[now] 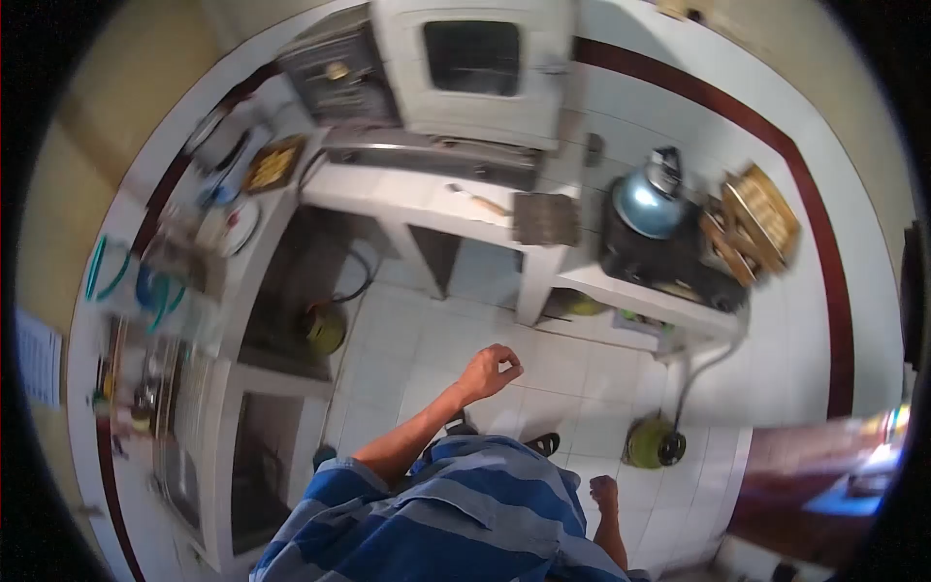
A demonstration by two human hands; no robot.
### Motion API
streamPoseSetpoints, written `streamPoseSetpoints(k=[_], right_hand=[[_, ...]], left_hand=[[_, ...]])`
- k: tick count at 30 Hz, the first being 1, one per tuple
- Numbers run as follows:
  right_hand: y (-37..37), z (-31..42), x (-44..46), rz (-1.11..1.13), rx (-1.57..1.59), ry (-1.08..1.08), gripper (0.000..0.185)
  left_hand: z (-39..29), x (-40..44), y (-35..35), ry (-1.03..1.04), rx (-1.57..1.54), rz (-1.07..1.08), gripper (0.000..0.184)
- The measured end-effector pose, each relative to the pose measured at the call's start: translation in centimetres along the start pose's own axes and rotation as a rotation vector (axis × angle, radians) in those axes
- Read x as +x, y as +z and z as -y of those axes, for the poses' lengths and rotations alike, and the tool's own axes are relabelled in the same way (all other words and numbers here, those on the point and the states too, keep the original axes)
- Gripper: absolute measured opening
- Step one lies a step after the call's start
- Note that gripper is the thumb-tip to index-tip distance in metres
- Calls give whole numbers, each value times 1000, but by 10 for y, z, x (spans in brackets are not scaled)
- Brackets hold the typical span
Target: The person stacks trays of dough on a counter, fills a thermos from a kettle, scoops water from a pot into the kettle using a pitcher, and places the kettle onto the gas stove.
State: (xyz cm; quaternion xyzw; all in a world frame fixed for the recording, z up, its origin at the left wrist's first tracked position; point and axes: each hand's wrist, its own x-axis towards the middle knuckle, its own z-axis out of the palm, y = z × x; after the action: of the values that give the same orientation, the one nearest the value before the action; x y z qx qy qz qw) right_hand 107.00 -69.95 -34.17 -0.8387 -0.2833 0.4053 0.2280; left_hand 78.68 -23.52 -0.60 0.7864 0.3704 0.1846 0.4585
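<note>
My left hand (490, 374) hangs over the tiled floor in front of my body. Its fingers curl round toward the thumb, leaving a gap, and I see nothing in it. Lower and to the right, my right hand (603, 493) is down beside my striped shirt (465, 514), small and partly blurred. Its fingers look curled in, with no object showing. Neither hand touches anything. Ahead on the white counter lie a wooden-handled brush (480, 200) and a dark square pad (545, 218) at the counter's edge.
A white oven (475, 73) stands at the back. To the right, a kettle (648, 202) sits on a black stove (669, 257), beside a wooden crate (761, 218). Green gas cylinders (652, 442) stand on the floor. A tray of yellow pieces (274, 165) rests on the left counter.
</note>
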Motion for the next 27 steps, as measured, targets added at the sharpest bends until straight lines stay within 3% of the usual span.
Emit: streamPoseSetpoints(k=[1, 6, 9, 12, 13, 15, 16, 18, 23, 25, 27], right_hand=[[12, 41, -7, 2, 199, 47, 16], [43, 158, 10, 80, 109, 116, 22], [59, 211, 28, 125, 82, 16, 16], [80, 259, 46, 148, 81, -52, 16], [81, 228, 81, 156, 73, -69, 16], [118, 200, 135, 317, -266, -509, 16], [108, 233, 121, 324, -274, -523, 16], [113, 314, 88, 288, 73, -145, 20], [134, 346, 132, 408, 42, -116, 15], [144, 324, 185, 490, -725, -671, 15], [154, 336, 205, 516, -594, -751, 11]], left_hand=[[20, -11, -25, -25, -1, -41, 17], [96, -65, -104, -135, -4, -223, 20], [125, -97, -151, -234, -33, -355, 20], [171, -123, -191, -265, -59, -496, 21], [176, -129, -203, -267, -58, -516, 21], [183, -142, -226, -460, -221, -635, 23], [190, -146, -234, -463, -223, -653, 23], [204, -155, -244, -461, -346, -750, 29], [212, -162, -265, -542, -365, -866, 31], [209, -160, -277, -592, -409, -909, 31], [209, -154, -293, -625, -449, -940, 34]])
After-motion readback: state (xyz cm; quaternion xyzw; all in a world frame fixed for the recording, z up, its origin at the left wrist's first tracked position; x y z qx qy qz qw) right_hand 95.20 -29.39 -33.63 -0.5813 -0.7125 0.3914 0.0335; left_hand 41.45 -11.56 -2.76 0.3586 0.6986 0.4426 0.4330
